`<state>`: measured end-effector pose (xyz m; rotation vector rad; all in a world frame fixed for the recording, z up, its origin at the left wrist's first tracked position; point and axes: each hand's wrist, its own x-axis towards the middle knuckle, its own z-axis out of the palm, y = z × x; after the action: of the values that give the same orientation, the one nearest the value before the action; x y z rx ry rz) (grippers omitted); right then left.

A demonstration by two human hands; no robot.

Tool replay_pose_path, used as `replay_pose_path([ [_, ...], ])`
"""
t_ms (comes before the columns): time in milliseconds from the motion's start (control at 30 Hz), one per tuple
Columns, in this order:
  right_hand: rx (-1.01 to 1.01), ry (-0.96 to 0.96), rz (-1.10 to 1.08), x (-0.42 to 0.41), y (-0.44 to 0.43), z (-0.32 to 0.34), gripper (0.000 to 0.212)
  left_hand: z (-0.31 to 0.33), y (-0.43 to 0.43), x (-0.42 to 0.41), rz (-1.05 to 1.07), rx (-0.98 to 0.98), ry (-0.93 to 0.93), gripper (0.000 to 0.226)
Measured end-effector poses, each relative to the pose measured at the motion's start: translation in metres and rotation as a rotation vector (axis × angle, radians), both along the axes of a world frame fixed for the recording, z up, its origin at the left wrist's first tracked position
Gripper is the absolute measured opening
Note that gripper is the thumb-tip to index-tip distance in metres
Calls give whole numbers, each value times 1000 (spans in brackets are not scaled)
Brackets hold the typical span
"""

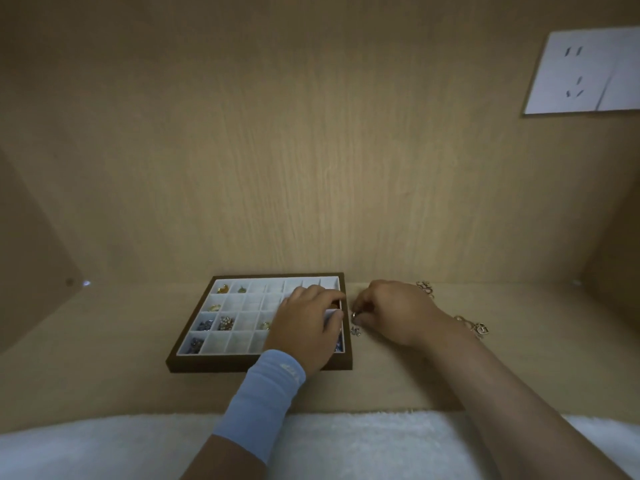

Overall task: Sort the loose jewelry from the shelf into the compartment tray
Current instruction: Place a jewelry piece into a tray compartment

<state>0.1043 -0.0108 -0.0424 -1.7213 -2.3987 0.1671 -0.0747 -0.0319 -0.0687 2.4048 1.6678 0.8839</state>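
Left hand (pixel 304 327) lies over the right columns of the tray (pixel 242 363), fingers curled, grasp cannot be told; right hand (pixel 391 313) pinches a ring (pixel 355 316) just beside the tray, over the shelf (pixel 104 341) bearing loose chains (pixel 475 328).

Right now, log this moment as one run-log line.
left hand: on tray | right hand: pinches ring | loose jewelry: on shelf
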Motion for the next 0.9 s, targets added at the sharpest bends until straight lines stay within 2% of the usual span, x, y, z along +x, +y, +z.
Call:
replay_pose_path([
  [67, -11, 83, -14, 4, 0, -1, 21, 0, -2, -2, 0, 5, -43, 28],
  [200, -95, 512, -32, 8, 2, 0, 11, 4, -7, -2, -30, 42, -132, 31],
  [333, -161, 821, 10, 0, -4, 10, 18, 7, -11, -2, -33, 24, -301, 35],
  [433, -186, 937, 43, -11, -12, 15, 22, 18, -15, -3, -13, -102, -571, 25],
  [500, -184, 991, 54, -20, -18, 18, 25, 27, -15, -9, -18, -187, -675, 18],
  [667, -152, 1107, -18, -39, -31, 31, 23, 47, -17, -27, -33, -256, -720, 9],
  [767, -181, 1162, -114, -58, -34, 38, 13, 55, -20, -48, -33, -263, -776, 7],
  [900, -219, 1225, -81, -97, -36, 38, 5, 59, -25, -82, 9, -281, -859, 3],
])
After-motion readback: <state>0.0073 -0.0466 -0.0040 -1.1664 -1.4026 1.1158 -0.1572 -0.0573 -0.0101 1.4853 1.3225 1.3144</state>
